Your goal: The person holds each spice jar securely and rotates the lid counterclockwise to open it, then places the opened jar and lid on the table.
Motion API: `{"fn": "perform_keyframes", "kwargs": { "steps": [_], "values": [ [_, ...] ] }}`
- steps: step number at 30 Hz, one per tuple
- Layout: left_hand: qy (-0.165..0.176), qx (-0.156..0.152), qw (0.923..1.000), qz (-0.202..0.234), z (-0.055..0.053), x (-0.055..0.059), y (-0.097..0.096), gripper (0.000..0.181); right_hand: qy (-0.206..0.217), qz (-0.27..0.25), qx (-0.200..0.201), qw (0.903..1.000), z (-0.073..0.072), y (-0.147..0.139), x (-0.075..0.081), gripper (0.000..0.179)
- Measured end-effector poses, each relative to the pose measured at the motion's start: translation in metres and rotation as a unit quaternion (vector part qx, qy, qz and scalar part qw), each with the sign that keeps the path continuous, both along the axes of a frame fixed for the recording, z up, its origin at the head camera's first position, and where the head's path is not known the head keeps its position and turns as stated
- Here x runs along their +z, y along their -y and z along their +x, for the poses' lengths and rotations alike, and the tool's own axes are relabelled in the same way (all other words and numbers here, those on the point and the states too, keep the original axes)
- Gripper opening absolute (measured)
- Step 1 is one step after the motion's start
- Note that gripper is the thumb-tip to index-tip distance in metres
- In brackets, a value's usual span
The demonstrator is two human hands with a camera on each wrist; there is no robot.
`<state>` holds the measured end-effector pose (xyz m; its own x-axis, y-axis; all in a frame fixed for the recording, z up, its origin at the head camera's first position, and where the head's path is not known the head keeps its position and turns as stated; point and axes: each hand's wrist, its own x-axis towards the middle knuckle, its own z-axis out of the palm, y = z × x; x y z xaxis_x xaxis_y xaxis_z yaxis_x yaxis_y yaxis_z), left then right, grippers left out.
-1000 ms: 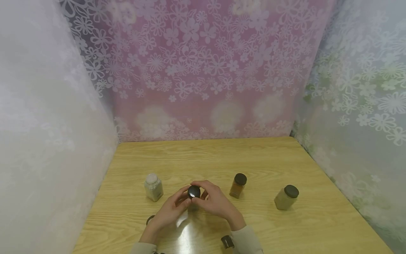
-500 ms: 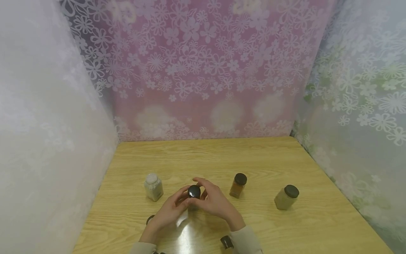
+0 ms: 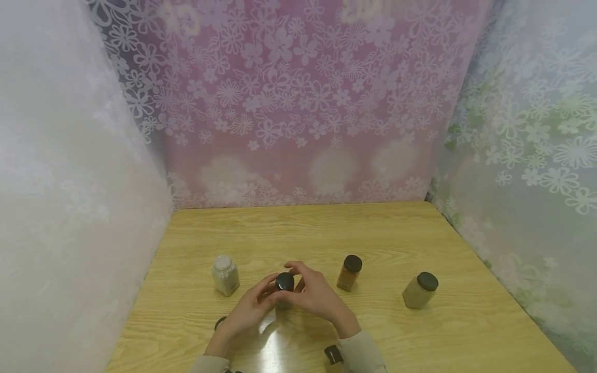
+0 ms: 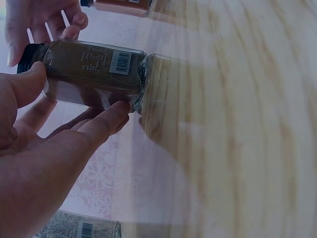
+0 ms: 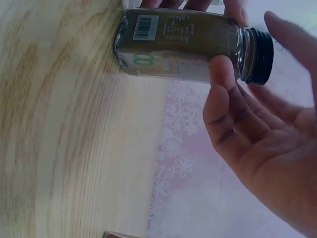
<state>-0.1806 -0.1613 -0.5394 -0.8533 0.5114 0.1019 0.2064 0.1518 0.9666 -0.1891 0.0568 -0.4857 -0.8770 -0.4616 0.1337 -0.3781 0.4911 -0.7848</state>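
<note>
A square glass spice jar (image 4: 94, 69) of brown powder stands upright on the table between both hands, its black screw lid (image 3: 285, 282) seen from above in the head view. My left hand (image 3: 255, 306) holds the jar body, thumb near the neck and fingers along the side. My right hand (image 3: 314, 296) is around the lid with fingers spread loosely. In the right wrist view its thumb (image 5: 290, 37) stands off the lid (image 5: 261, 56), while a fingertip (image 5: 222, 69) lies against the jar just below the neck.
A white-capped jar (image 3: 226, 277) stands left. On the right are a black-lidded orange-brown jar (image 3: 349, 273) and a grey-green jar (image 3: 421, 290). Another black lid (image 3: 333, 355) shows beside the right sleeve, and a dark round lid (image 3: 221, 322) is partly hidden by the left wrist.
The right index finger has lifted away from the lid, and the right fingers have loosened. The left hand and the jar have stayed in place.
</note>
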Motion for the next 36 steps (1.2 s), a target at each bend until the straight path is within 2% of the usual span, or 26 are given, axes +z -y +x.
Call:
{"fn": "perform_keyframes", "kwargs": {
  "steps": [4, 10, 13, 18, 22, 27, 31, 36],
  "values": [
    [0.002, -0.003, 1.0, 0.001, -0.0005, -0.0008, 0.0, 0.054, 0.015, -0.005, -0.015, 0.9998, -0.0008, 0.0019, 0.0, 0.058],
    [0.002, 0.007, 0.9999, -0.011, 0.0005, 0.0002, -0.001, 0.053, -0.026, 0.0, 0.009, 0.9996, -0.0028, 0.0006, -0.0009, 0.04],
    [0.001, 0.013, 0.9999, -0.01, 0.0007, 0.0003, -0.0014, 0.053, -0.032, 0.003, 0.015, 0.9994, -0.0024, 0.0002, -0.0005, 0.047],
    [-0.005, 0.007, 0.9999, -0.009, 0.0002, -0.0001, -0.0009, 0.054, -0.001, -0.005, -0.002, 1.0, -0.001, 0.0019, 0.0001, 0.064],
    [-0.003, -0.003, 1.0, -0.008, -0.0002, -0.0009, -0.0005, 0.052, -0.008, -0.012, -0.005, 0.9999, -0.0003, 0.0021, -0.0002, 0.053],
    [0.01, 0.005, 0.9999, -0.011, 0.0015, -0.0001, -0.0001, 0.053, -0.014, -0.011, 0.016, 0.9997, 0.0006, -0.0001, 0.002, 0.042],
    [0.024, 0.004, 0.9997, -0.007, 0.003, 0.0016, 0.0006, 0.054, -0.005, -0.004, 0.018, 0.9998, 0.0017, -0.0008, 0.0019, 0.047],
    [0.014, -0.002, 0.9999, -0.004, 0.0022, 0.0009, 0.0004, 0.053, 0.01, -0.008, -0.005, 0.9999, 0.0016, 0.0009, 0.0007, 0.056]
  ]
}}
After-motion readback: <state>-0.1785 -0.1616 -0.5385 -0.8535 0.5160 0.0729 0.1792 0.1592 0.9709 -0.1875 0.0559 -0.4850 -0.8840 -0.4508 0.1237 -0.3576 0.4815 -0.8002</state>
